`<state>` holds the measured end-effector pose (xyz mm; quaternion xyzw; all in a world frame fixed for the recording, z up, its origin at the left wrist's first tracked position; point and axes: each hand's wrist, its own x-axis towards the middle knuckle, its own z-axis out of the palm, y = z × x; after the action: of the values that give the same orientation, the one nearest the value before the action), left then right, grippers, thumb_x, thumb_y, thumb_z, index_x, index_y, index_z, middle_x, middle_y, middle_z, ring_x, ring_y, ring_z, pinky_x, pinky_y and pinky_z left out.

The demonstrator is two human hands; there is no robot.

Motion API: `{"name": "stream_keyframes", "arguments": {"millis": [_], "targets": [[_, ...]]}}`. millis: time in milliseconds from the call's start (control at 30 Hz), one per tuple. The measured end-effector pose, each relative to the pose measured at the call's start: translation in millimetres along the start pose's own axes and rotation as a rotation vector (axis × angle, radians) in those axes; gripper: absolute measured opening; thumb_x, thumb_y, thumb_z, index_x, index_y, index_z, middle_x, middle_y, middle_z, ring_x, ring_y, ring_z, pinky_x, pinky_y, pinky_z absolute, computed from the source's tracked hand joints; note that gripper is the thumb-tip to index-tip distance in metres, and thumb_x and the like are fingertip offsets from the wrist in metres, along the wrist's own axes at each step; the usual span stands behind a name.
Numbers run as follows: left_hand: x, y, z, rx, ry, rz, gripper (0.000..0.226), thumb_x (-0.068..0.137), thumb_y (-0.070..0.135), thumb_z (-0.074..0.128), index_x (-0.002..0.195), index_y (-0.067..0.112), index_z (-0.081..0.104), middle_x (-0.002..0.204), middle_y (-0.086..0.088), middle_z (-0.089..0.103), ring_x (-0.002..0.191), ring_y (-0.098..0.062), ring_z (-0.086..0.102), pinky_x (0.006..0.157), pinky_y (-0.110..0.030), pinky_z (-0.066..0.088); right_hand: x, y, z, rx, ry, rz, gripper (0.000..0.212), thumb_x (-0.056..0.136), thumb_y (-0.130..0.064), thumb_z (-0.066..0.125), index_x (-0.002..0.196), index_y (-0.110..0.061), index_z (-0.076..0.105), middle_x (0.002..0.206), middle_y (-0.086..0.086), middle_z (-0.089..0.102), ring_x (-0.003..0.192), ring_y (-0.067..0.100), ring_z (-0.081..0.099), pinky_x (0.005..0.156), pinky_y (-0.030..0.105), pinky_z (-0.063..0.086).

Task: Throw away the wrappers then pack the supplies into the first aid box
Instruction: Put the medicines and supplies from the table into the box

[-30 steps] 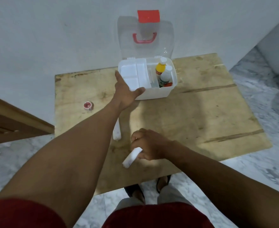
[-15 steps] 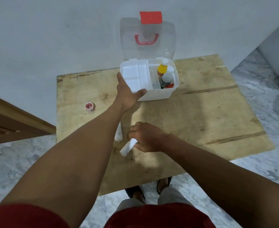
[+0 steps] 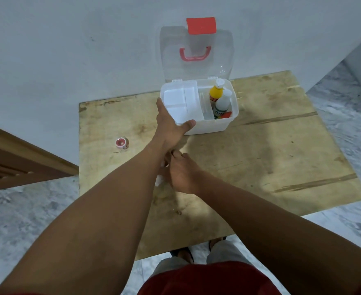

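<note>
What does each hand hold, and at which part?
Left hand holds the first aid box at its front left corner. Right hand: cannot tell, the left forearm hides it.

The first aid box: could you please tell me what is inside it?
In the first aid box, a white divided tray fills the left; a yellow bottle, a white bottle and something red sit right. Under the tray is hidden.
</note>
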<state>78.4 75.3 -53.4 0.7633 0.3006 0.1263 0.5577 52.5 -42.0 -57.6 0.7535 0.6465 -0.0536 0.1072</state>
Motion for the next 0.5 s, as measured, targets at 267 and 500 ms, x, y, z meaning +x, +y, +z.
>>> {"name": "stream_keyframes", "arguments": {"millis": [267,500], "targets": [[-1.0,2.5,-1.3,-0.003,-0.01,0.024,0.109,0.068,0.035,0.084,0.146,0.014,0.012,0.137,-0.005,0.042,0.126,-0.023,0.045,0.101,-0.048,0.049,-20.0,15.1,0.8,0.073,0.109,-0.029,0.023,0.064,-0.012,0.07,0.087,-0.013,0.07,0.099,0.015,0.066,0.096,0.034,0.061,0.082,0.05,0.052],[-2.1,3.1,0.0,-0.008,-0.006,0.047,0.101,0.074,0.027,0.085,0.145,0.013,0.014,0.135,-0.002,0.041,0.125,-0.019,0.043,0.106,-0.045,0.045,-70.7,35.9,13.6,0.173,-0.057,0.056,0.029,0.082,-0.015,0.061,0.11,-0.015,0.057,0.109,0.01,0.057,0.099,0.03,0.054,0.084,0.044,0.046]]}}
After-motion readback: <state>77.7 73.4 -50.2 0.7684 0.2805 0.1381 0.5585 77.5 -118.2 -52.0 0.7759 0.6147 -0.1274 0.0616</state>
